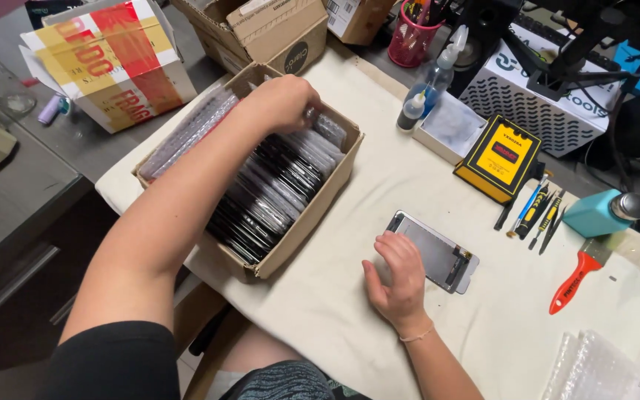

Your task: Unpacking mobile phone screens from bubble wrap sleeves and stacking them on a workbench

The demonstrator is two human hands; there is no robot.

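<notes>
The right hand (398,278) rests palm down on the cloth-covered table (335,311), fingers loosely spread and touching the near edge of a phone screen panel (438,252) that lies flat beside it; nothing is gripped. Farther out, the left hand (283,100) reaches into an open cardboard box (290,237) packed with upright screen panels (268,192), fingers curled on one panel at the far end. Hand tools (535,211) and a red-handled brush (579,274) lie to the right.

Bare forearms, black short sleeve (116,359) at lower left of the frame, thin pale bracelet (418,336) on right wrist, dark patterned shorts (283,381) at bottom centre
</notes>
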